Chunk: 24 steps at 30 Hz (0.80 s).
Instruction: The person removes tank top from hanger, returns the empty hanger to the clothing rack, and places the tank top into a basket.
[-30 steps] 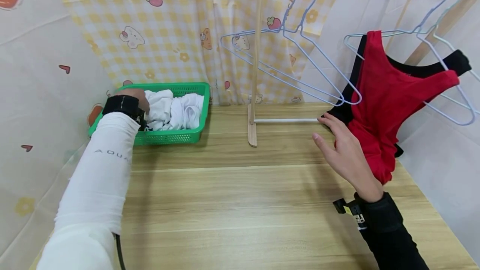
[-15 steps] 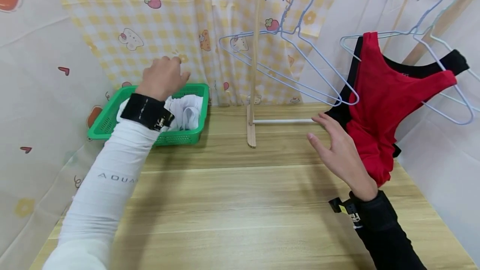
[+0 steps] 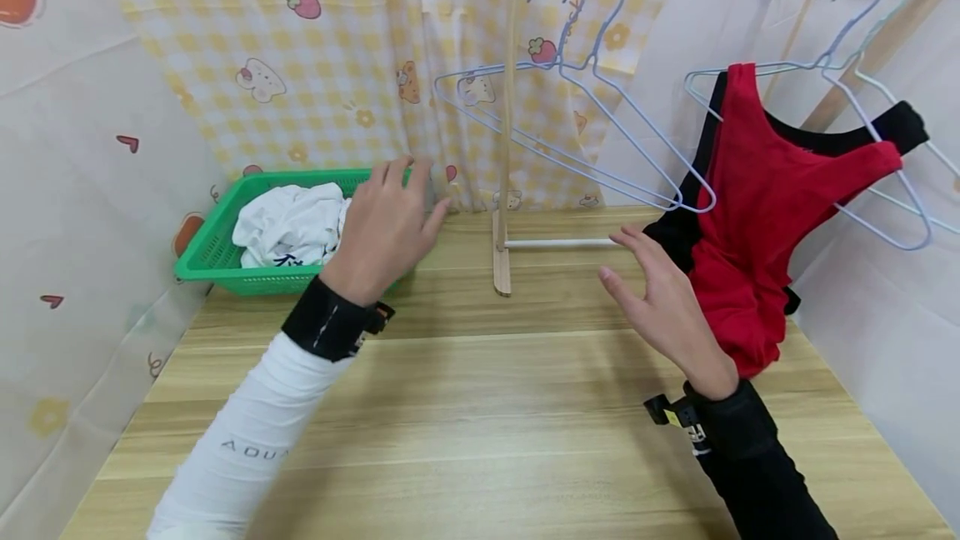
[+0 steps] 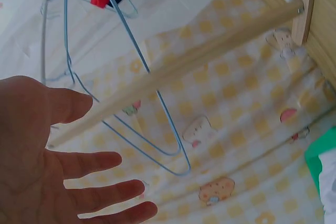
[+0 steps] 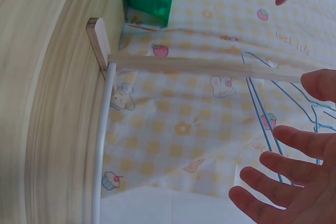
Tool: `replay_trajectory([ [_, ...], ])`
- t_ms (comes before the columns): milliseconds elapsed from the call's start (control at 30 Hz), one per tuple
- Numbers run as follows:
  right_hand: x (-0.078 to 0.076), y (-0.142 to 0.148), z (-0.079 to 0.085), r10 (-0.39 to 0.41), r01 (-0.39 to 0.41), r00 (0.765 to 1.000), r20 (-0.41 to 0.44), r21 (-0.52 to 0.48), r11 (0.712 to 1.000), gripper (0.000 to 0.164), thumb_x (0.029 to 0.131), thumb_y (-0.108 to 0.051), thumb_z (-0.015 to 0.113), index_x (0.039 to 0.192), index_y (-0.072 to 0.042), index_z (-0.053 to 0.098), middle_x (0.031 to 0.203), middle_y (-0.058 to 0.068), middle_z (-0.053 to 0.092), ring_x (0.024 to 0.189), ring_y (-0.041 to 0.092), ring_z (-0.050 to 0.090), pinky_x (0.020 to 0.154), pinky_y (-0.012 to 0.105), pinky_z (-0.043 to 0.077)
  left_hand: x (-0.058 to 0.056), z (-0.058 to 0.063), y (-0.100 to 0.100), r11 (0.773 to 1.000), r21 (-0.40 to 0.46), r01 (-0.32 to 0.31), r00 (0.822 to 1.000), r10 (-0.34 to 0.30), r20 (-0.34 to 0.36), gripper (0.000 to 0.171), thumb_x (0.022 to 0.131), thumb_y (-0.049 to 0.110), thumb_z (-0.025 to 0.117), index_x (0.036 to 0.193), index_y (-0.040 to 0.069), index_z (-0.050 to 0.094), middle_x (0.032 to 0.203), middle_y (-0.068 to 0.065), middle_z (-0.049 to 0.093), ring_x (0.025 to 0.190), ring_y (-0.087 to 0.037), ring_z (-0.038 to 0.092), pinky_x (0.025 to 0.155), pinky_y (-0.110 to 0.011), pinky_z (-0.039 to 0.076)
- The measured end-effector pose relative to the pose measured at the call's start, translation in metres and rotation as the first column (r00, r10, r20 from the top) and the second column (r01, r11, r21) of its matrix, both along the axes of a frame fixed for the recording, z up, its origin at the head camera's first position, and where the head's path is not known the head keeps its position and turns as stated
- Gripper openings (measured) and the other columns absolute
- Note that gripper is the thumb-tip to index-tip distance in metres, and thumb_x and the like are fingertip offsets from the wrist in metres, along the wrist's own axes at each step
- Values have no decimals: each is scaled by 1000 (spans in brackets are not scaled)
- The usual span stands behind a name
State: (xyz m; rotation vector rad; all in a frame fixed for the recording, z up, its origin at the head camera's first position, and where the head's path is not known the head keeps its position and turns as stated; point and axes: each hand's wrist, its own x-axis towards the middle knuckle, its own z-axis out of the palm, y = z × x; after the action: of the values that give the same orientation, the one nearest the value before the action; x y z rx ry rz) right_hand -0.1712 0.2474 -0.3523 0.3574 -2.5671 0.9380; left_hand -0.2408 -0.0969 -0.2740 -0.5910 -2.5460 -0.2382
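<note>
**Left hand (image 3: 386,227) is out of the green plastic basket (image 3: 258,280) and came away with nothing**

So a second ago that hand was down at the basket's left end, then it lifted over the middle, and now it's across the right end with fingers and thumb spread. No hold on anything, and the left wrist view backs that up. The white clothes (image 3: 288,223) are all bunched inside the basket, dark print showing at the front, so as I read it they're yet to be dealt with

Right hand (image 3: 667,311) has barely shifted. Its grip is spread wide with nothing in it, just in front of the red tank top (image 3: 757,215), can't tell if they touch. That one's up on the rack on a hanger, with a black garment (image 3: 675,236) behind it

Two bare blue hangers (image 3: 595,59) hang nearer the rack's wooden upright (image 3: 510,123). That post stands between the left hand and most of the hangers, so I'd call it the main obstacle. Left hand also hides the basket's right end, and the worktop (image 3: 480,423) runs under everything
</note>
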Motion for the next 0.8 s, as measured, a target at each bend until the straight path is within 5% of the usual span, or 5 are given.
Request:
replay_trajectory([
  [367,-2,-14,0,35,-35,999,18,-12,999,58,107,-29,68,158,-7,53,169,20,43,158,42,39,123,68,36,44,-32,19,998,55,16,994,-21,109,65,113,43,53,163,2,43,161,-30,48,150,-47,47,120,-60,45],
  [600,-1,-19,-1,47,-47,999,27,1,999,60,107,-29,68,158,-4,52,169,22,42,159,44,37,124,71,33,57,-52,25,994,103,30,996,-39,85,65,111,40,57,160,-1,45,160,-32,49,150,-48,47,123,-59,43],
  [800,1,-20,2,48,-49,998,33,24,999,60,107,-29,69,159,-5,52,169,23,43,158,44,38,123,71,33,62,-57,28,994,107,30,998,-35,46,67,110,41,59,160,-1,44,158,-33,50,148,-49,49,123,-59,43],
])
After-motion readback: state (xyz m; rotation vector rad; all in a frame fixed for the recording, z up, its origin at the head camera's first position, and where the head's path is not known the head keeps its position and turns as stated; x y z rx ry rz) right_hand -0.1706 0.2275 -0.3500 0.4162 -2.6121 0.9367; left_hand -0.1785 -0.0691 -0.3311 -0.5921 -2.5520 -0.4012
